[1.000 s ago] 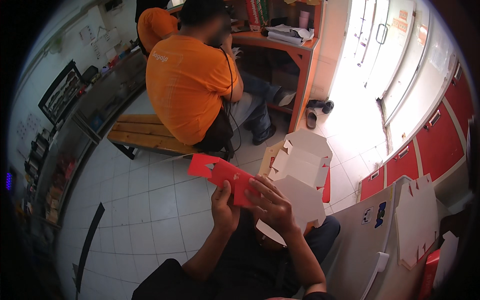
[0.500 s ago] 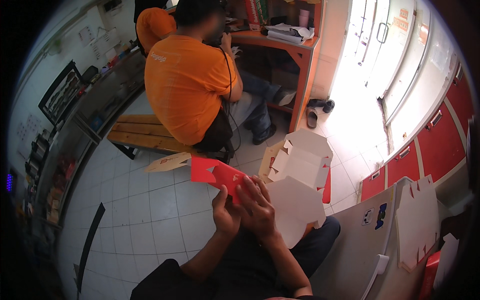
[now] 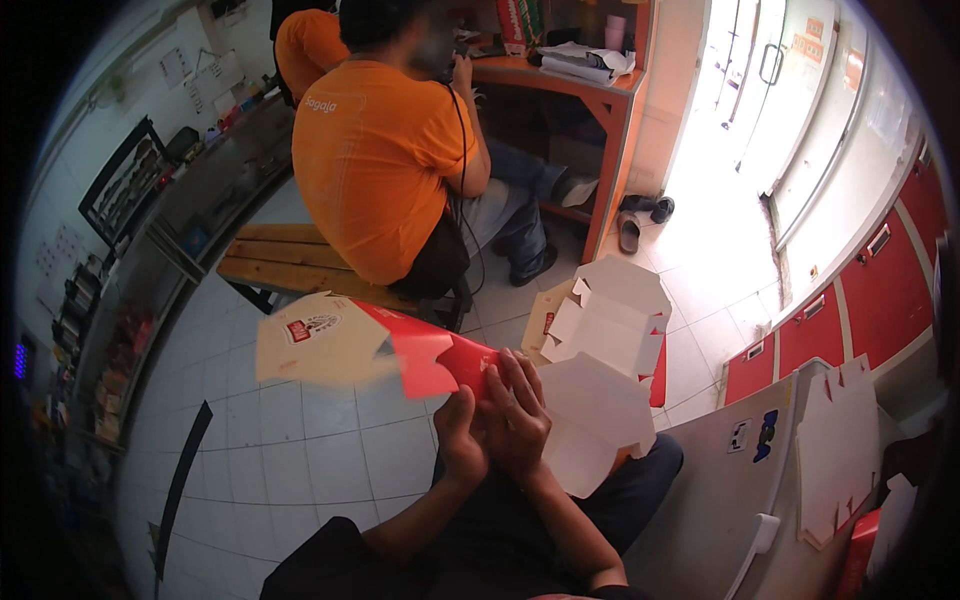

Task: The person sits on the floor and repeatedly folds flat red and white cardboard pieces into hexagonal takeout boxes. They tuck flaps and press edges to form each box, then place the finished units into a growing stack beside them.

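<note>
A red and cream cardboard box (image 3: pixel 425 352) is between my two hands, partly folded. Its cream flap (image 3: pixel 322 338) with a printed emblem sticks out to the left, slightly blurred. My left hand (image 3: pixel 462 440) presses on the box's near side with the thumb up. Fingers of my right hand (image 3: pixel 517 415) lie along its right end; both hands are closed on the card. Just right of my right hand, by my thigh, rest open box blanks (image 3: pixel 590 420) with white insides showing. Their lower edges are partly hidden.
More flat box blanks (image 3: pixel 838 455) lie on a white appliance (image 3: pixel 720 500) at right. Ahead, a person in an orange shirt (image 3: pixel 375 170) sits on a wooden bench (image 3: pixel 290 262) by an orange desk (image 3: pixel 605 95). Shoes (image 3: pixel 630 235) stand near the bright doorway.
The cream flap has swung up and now faces me, showing its emblem. The red part has tilted and moved slightly right. My hands stay on the box.
</note>
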A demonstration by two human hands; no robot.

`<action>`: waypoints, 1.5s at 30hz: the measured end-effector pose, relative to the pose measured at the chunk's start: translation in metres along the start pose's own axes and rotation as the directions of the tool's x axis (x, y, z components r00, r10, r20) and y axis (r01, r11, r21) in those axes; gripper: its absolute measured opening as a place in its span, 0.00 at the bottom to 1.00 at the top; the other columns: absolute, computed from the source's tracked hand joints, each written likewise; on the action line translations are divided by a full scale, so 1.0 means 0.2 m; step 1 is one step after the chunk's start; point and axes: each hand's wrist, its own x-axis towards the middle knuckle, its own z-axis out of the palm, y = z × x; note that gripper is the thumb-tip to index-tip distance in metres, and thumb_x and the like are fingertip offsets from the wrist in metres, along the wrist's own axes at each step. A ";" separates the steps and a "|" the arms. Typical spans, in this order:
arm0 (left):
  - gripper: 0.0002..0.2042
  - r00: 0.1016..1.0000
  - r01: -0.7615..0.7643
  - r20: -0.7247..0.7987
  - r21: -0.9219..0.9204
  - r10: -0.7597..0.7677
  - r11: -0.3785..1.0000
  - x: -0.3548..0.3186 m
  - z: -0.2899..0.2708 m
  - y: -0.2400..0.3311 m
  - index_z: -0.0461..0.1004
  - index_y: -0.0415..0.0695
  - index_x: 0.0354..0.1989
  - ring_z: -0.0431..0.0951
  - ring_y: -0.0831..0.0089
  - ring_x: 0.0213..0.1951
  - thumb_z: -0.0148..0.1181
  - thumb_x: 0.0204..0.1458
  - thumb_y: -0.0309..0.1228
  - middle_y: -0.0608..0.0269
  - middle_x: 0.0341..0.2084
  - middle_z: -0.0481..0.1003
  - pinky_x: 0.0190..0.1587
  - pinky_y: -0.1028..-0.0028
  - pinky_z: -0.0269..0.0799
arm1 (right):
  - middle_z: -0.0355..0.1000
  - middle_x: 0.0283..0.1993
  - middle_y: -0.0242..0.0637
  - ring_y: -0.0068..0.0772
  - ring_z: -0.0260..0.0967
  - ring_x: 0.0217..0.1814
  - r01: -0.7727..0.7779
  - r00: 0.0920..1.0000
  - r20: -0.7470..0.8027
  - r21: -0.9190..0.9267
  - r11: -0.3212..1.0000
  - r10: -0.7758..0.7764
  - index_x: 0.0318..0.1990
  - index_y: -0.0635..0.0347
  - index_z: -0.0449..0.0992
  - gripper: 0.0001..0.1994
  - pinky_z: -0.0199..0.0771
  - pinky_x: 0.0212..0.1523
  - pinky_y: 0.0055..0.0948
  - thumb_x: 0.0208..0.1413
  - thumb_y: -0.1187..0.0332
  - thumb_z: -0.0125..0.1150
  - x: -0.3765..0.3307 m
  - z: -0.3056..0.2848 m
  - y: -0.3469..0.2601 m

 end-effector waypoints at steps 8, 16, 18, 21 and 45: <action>0.13 0.989 -0.150 0.095 0.669 0.116 0.728 0.02 -0.24 0.09 0.75 0.34 0.47 0.76 0.82 0.38 0.50 0.65 0.31 0.61 0.36 0.79 0.41 0.81 0.70 | 0.72 0.46 0.47 0.41 0.71 0.48 -0.425 0.896 0.290 0.346 0.837 0.335 0.52 0.63 0.77 0.17 0.70 0.50 0.33 0.67 0.64 0.45 -0.01 -0.05 -0.04; 0.12 0.903 0.283 0.044 0.691 -0.428 0.666 -0.07 -0.47 0.30 0.73 0.32 0.48 0.76 0.83 0.35 0.49 0.65 0.29 0.62 0.35 0.79 0.40 0.81 0.70 | 0.73 0.42 0.42 0.33 0.72 0.41 -0.684 0.703 0.428 0.190 0.704 0.568 0.54 0.57 0.77 0.15 0.71 0.42 0.29 0.64 0.62 0.53 -0.08 -0.01 0.11; 0.13 0.907 0.273 0.003 0.757 -0.422 0.594 -0.06 -0.51 0.29 0.71 0.33 0.52 0.76 0.82 0.32 0.48 0.64 0.27 0.62 0.31 0.79 0.36 0.81 0.70 | 0.73 0.41 0.40 0.30 0.71 0.39 -0.640 0.699 0.566 0.222 0.736 0.437 0.53 0.55 0.77 0.16 0.70 0.41 0.28 0.60 0.61 0.61 -0.11 -0.01 0.14; 0.16 0.946 0.231 -0.064 0.824 -0.319 0.518 -0.08 -0.47 0.31 0.68 0.35 0.57 0.75 0.82 0.25 0.47 0.63 0.24 0.62 0.24 0.78 0.30 0.80 0.69 | 0.72 0.38 0.37 0.27 0.70 0.36 -0.629 0.555 0.784 0.177 0.757 0.278 0.52 0.54 0.78 0.20 0.71 0.40 0.27 0.52 0.60 0.70 -0.07 -0.05 0.12; 0.26 0.904 0.202 0.087 0.778 -0.419 0.595 0.11 -0.33 0.46 0.52 0.43 0.70 0.73 0.84 0.23 0.48 0.63 0.25 0.64 0.21 0.75 0.30 0.80 0.69 | 0.72 0.54 0.36 0.39 0.61 0.67 0.106 0.779 0.612 0.082 0.991 -0.134 0.45 0.56 0.78 0.34 0.59 0.64 0.48 0.32 0.44 0.78 -0.01 -0.01 -0.06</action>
